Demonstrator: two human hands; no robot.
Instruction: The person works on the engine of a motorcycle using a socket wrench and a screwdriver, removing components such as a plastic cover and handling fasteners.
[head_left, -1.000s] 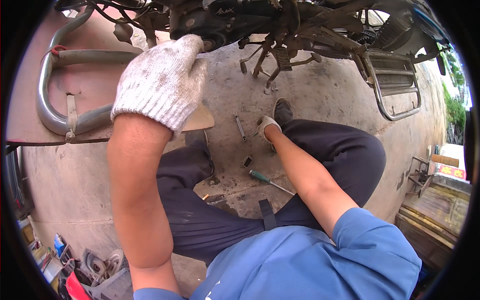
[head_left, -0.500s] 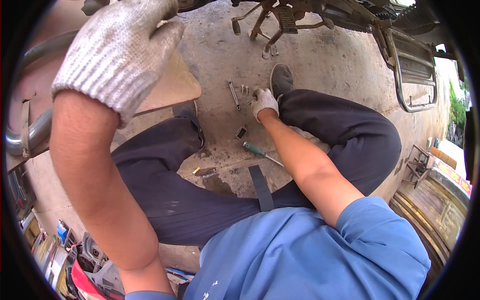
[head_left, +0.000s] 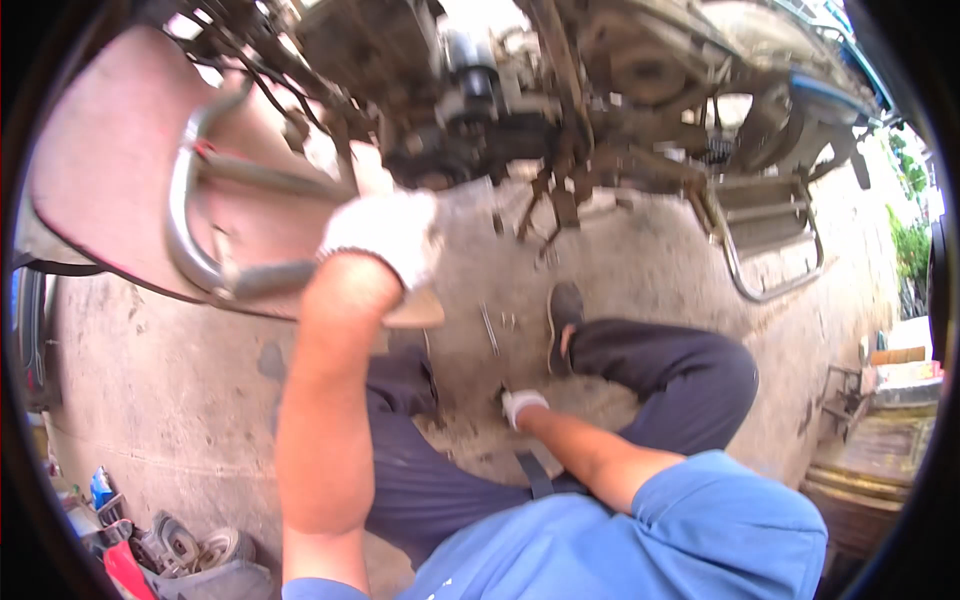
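We see the right hand [head_left: 526, 408], in its pale glove, drawn back toward the body since half a second ago, when it was beside the dark shoe [head_left: 565, 312] and the small metal pieces [head_left: 508, 320]. It is now low over the floor [head_left: 625, 265] between the legs, its fingertips at a small dark block [head_left: 501, 394]. The motion blur is strong, so we cannot tell whether the fingers are closed on the block or only beside it. The green-handled screwdriver, which lay near that spot earlier, is no longer visible to us.

The wrench [head_left: 489, 330] lies on the floor beyond the right hand, with the metal pieces just beside it as before. The left hand [head_left: 385, 240], gloved too, remains raised at the lower front of the motorcycle [head_left: 430, 158], near the metal bar [head_left: 180, 225] and the pinkish panel [head_left: 105, 165]. Its fingers are blurred, and we cannot tell if they grip anything. Our view has tilted up, so much more of the motorcycle's underside shows than half a second ago.
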